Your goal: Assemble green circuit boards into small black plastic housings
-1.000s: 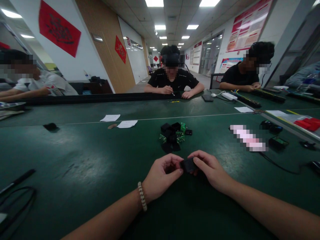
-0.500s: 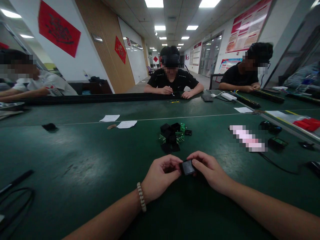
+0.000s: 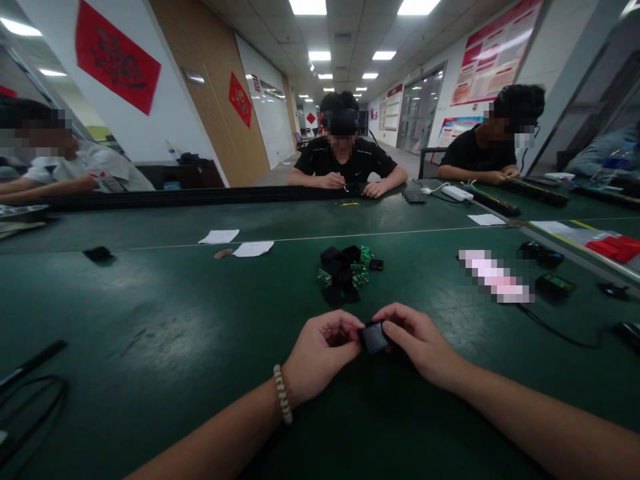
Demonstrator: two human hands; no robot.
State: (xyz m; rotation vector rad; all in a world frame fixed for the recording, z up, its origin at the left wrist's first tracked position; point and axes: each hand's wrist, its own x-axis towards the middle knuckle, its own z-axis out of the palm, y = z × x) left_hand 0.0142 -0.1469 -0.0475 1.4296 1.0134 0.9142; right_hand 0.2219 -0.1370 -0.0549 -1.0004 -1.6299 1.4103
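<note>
A small black square case (image 3: 375,338) is held between my two hands, just above the green table (image 3: 190,400). My left hand (image 3: 320,350), with a beaded bracelet at the wrist, pinches its left side between thumb and fingers. On the right side, my right hand (image 3: 417,337) grips it with the thumb on its top edge. Beyond the hands lies a pile of black case parts (image 3: 343,270), with green circuit boards (image 3: 361,273) among and beside them.
White papers (image 3: 254,249) lie farther back. On the right are a blurred-out pink item (image 3: 495,277), a cable (image 3: 555,331) and black devices (image 3: 543,255). Black cables (image 3: 63,393) lie at left. A person (image 3: 345,157) sits opposite; others sit at both sides.
The black case has tilted very slightly between my fingers. Both hands have otherwise stayed almost in place.
</note>
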